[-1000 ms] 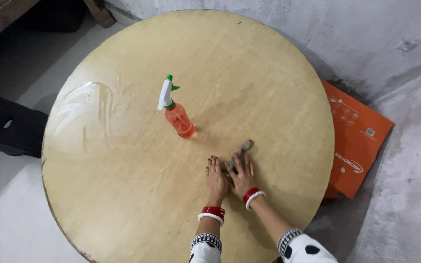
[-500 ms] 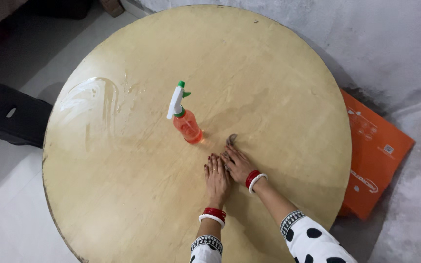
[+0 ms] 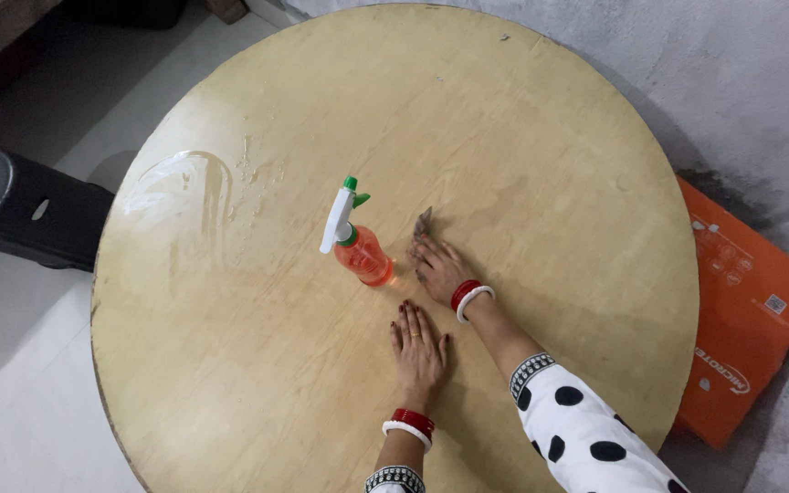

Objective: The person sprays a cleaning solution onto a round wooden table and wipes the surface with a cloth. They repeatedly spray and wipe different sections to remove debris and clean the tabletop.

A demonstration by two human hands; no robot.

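Observation:
A round pale wooden table (image 3: pixel 550 137) fills the view. An orange spray bottle (image 3: pixel 361 252) with a white and green trigger head stands upright near its middle. My right hand (image 3: pixel 436 265) presses flat on a small grey-brown cloth (image 3: pixel 424 222) just right of the bottle; only the cloth's far tip shows past my fingers. My left hand (image 3: pixel 418 345) lies flat on the tabletop below the bottle, fingers spread, holding nothing. Both wrists wear red and white bangles.
A wet smeared patch (image 3: pixel 180 187) shines on the table's left side. A black stool (image 3: pixel 20 210) stands on the floor at the left. An orange flat box (image 3: pixel 746 310) leans by the grey wall at the right.
My right hand has slid the cloth up the table to beside the bottle. The left hand has stayed flat and now lies behind the right hand.

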